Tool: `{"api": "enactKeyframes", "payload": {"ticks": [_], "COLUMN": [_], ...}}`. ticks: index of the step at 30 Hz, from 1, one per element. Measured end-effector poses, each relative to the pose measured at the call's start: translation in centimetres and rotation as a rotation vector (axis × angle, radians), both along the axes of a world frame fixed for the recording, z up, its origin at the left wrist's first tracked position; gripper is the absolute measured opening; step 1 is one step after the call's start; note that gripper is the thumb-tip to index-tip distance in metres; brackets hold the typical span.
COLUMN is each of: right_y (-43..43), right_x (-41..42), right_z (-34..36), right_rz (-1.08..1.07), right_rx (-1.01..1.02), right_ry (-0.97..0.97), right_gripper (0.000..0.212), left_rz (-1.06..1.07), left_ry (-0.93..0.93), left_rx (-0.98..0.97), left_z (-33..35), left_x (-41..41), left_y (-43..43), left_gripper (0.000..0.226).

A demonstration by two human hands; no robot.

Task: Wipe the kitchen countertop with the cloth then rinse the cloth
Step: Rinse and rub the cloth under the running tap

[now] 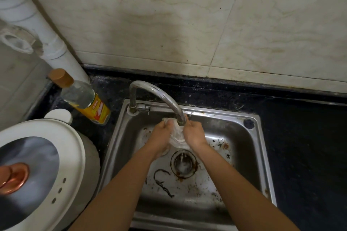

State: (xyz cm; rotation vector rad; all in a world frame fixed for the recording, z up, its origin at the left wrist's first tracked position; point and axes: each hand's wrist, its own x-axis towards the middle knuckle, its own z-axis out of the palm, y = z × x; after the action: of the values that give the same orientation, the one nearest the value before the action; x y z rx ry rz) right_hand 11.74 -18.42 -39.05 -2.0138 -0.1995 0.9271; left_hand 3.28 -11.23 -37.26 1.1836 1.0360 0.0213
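Rinse step under way. Crumpled white wet cloth (177,136) bunched between left hand (163,133) and right hand (194,133), directly under curved steel tap spout (181,121), above stained steel sink (259,155) drain. Fingers of both hands curled round cloth; long axis runs down toward drain.

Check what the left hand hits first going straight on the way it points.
The left hand grips the cloth. Past that, probably the outlet end of the faucet spout; if the hand sits lower than it, the rear wall of the sink instead. Depth is unclear from the head view.
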Motion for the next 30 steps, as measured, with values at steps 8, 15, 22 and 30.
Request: {"api": "enactKeyframes", "payload": {"ticks": [8,15,22,30], "right_y": [-0.5,-1.9,-0.3,1.0], "right_x": [-0.6,-0.1,-0.8,-1.0], "right_z": [0.4,1.4,-0.6,-0.4], "right_rz": [0.136,0.029,0.048,-0.048], "right_rx": [0.174,0.328,0.081,0.084], "right_ry": [0.041,0.13,-0.109,-0.059], "right_gripper": [0.014,0.021,0.015,0.035], "left_rz": [0.077,0.121,0.184,0.184], "left_ry": [0.078,0.051,-0.02,0.061], "left_rx": [0.097,0.09,0.085,0.1], "left_z": [-0.8,-1.1,-0.8,-1.0], "left_x": [0.2,-0.5,-1.0,-0.8], "left_y": [0.5,0.5,0.3,0.0], "left_gripper": [0.045,0.03,0.018,0.034]}}
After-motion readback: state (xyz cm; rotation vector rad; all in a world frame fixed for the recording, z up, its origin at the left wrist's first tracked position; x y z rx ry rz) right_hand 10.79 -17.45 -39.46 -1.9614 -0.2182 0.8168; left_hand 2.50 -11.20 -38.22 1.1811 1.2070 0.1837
